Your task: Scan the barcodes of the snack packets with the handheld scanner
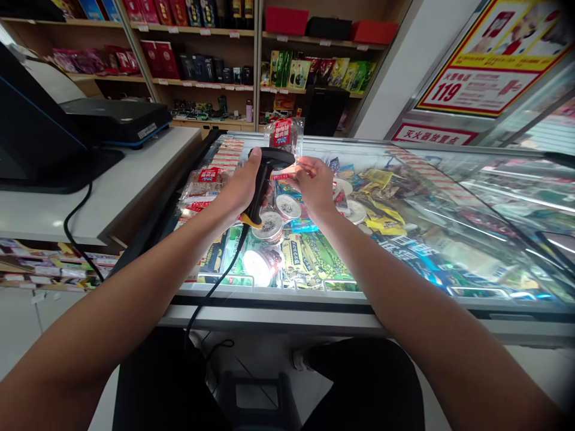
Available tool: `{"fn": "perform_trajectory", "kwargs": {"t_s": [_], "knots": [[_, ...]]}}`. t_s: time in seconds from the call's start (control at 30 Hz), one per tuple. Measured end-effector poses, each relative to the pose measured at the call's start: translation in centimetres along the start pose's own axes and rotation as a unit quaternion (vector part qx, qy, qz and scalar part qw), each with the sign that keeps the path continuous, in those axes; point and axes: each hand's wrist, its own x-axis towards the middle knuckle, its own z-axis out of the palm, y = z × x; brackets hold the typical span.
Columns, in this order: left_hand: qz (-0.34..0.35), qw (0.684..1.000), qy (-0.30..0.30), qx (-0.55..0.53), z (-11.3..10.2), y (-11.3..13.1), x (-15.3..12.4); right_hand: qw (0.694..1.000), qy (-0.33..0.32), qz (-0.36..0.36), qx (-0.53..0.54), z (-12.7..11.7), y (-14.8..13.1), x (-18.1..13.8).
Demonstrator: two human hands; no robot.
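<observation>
My left hand [245, 182] is wrapped round the handle of a black barcode scanner [260, 188] with a yellow lower end. Its cable runs down past the freezer's front edge. With pinched fingers, my right hand [317, 182] holds a clear packet of dark dried meat [287, 136] with a red label, upright just behind the scanner head. The scanner partly covers the packet's lower part. More packets of the same kind [204, 182] lie on the glass left of my left hand.
Under the glass of the chest freezer [287, 299] are several tubs and bagged ice creams. A white counter [135, 179] with a black scale [117, 120] and a monitor [36, 126] stands at left. Stocked shelves [202, 30] line the back. A dark stool [258, 398] is below.
</observation>
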Motion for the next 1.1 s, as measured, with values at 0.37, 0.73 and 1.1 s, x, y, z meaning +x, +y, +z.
{"fn": "perform_trajectory", "kwargs": {"t_s": [0.37,0.73,1.1], "knots": [[0.021,0.999,-0.008,-0.025,-0.2,0.9,-0.3,0.998,0.038,-0.006,-0.049,-2.3,-1.1,2.3],[0.025,1.000,-0.017,0.002,-0.8,0.9,0.0,0.914,0.014,0.054,-0.403,-11.7,0.1,6.4],[0.045,0.999,0.006,-0.019,-1.3,0.3,0.9,0.940,-0.252,0.118,-0.197,0.8,-2.6,-2.5]]}}
